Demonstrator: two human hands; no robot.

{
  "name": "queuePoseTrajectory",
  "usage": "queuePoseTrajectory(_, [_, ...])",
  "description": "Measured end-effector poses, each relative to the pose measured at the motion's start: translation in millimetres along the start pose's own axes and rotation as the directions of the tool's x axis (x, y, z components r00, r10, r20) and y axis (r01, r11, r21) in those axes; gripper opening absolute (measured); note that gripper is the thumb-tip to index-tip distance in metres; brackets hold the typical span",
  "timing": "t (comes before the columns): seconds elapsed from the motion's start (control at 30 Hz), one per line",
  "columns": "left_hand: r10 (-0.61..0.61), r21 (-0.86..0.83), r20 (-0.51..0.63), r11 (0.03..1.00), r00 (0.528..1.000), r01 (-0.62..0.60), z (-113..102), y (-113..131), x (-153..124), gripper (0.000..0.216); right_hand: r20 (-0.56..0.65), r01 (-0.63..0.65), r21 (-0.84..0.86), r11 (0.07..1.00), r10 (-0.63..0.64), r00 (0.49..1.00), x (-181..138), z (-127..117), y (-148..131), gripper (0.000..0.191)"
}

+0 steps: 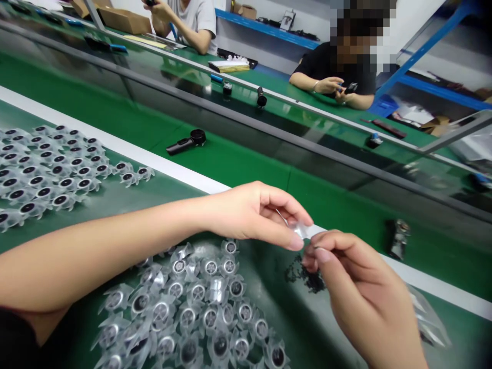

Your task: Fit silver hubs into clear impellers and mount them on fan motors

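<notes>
My left hand (253, 215) reaches in from the left, and my right hand (357, 292) comes up from the lower right. Their fingertips meet over the green belt, both pinching a small clear plastic film piece (302, 230). Its exact shape is mostly hidden by my fingers. Just below my hands lies a heap of clear star-shaped film pieces with dark round centres (192, 307). A second spread of these pieces (49, 169) lies further left. A small patch of black scraps (305, 274) sits under my right fingers.
A white strip (126, 148) runs along the green belt (230, 159). A black handheld device (186, 142) lies beyond it. A glass divider (246, 118) crosses the view. Behind it, two co-workers (334, 77) sit at a green bench. A clear plastic bag (428, 318) lies at lower right.
</notes>
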State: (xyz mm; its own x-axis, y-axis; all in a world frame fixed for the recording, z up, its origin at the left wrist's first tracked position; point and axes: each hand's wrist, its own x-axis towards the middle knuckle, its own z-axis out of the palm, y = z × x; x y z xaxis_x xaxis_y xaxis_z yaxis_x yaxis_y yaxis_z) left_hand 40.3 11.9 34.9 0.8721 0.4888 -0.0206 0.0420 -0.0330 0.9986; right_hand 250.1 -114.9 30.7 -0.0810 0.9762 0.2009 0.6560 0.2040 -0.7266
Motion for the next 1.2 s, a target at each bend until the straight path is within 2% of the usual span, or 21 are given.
queuePoseTrajectory(0.07, [-0.039,-0.362,-0.043,0.932,0.998,0.021,18,2,1,0.030,-0.090,0.025,0.139,0.990,-0.013,0.996,-5,-3,-7,0.010])
queuePoseTrajectory(0.1, [-0.058,-0.472,-0.050,0.881,0.997,0.028,26,3,1,0.030,-0.133,0.047,0.165,0.985,-0.025,0.991,-7,-3,-10,0.009])
queuePoseTrajectory(0.2, [-0.089,-0.614,-0.027,0.788,0.996,0.053,40,4,2,0.041,-0.250,0.056,0.128,0.990,-0.023,0.968,-12,0,-18,0.008])
queuePoseTrajectory(0.27, [-0.095,-0.624,-0.006,0.779,0.995,0.070,43,4,1,0.045,-0.299,0.028,0.073,0.997,-0.005,0.954,-13,2,-23,0.008])
queuePoseTrajectory(0.43, [-0.091,-0.617,-0.017,0.785,0.996,0.061,44,6,-1,0.038,-0.343,-0.002,-0.061,0.998,-0.020,0.939,-12,3,-28,0.008])
queuePoseTrajectory(0.57, [-0.100,-0.630,-0.014,0.773,0.995,0.069,45,4,-2,0.040,-0.284,0.039,-0.217,0.975,-0.101,0.953,-12,-2,-28,0.009])
queuePoseTrajectory(0.7, [-0.110,-0.626,-0.028,0.777,0.994,0.068,47,4,-2,0.039,-0.239,0.041,-0.293,0.955,-0.115,0.964,-13,-6,-26,0.009])
queuePoseTrajectory(0.8, [-0.114,-0.620,-0.077,0.783,0.991,0.042,48,5,-2,0.037,-0.220,0.089,-0.434,0.897,-0.201,0.955,-17,-1,-29,0.014])
queuePoseTrajectory(0.87, [-0.120,-0.612,-0.117,0.790,0.986,0.023,48,6,-1,0.037,-0.176,0.177,-0.553,0.814,-0.322,0.930,-22,3,-31,0.028])
queuePoseTrajectory(0.93, [-0.118,-0.612,-0.146,0.791,0.982,0.004,46,6,-1,0.037,-0.142,0.244,-0.613,0.752,-0.408,0.902,-23,-1,-29,0.039])
queuePoseTrajectory(0.97, [-0.114,-0.611,-0.158,0.791,0.981,-0.007,45,7,-1,0.037,-0.157,0.229,-0.627,0.745,-0.409,0.899,-21,-8,-24,0.038])
queuePoseTrajectory(1.03, [-0.100,-0.598,-0.178,0.801,0.979,-0.027,43,7,-1,0.038,-0.263,0.049,-0.632,0.773,-0.273,0.925,-9,-31,-5,0.025])
queuePoseTrajectory(1.07, [-0.097,-0.585,-0.184,0.811,0.978,-0.030,41,8,-2,0.039,-0.360,-0.125,-0.619,0.775,-0.139,0.923,1,-47,10,0.019])
queuePoseTrajectory(1.1, [-0.096,-0.567,-0.188,0.823,0.977,-0.028,39,10,-2,0.041,-0.424,-0.320,-0.575,0.753,0.060,0.904,12,-64,28,0.022])
queuePoseTrajectory(1.13, [-0.092,-0.548,-0.195,0.836,0.977,-0.031,37,11,-3,0.042,-0.399,-0.460,-0.523,0.718,0.270,0.876,25,-80,47,0.025])
queuePoseTrajectory(1.2, [-0.069,-0.525,-0.215,0.849,0.974,-0.056,33,14,-4,0.043,-0.350,-0.530,-0.506,0.680,0.400,0.847,49,-106,84,0.035])
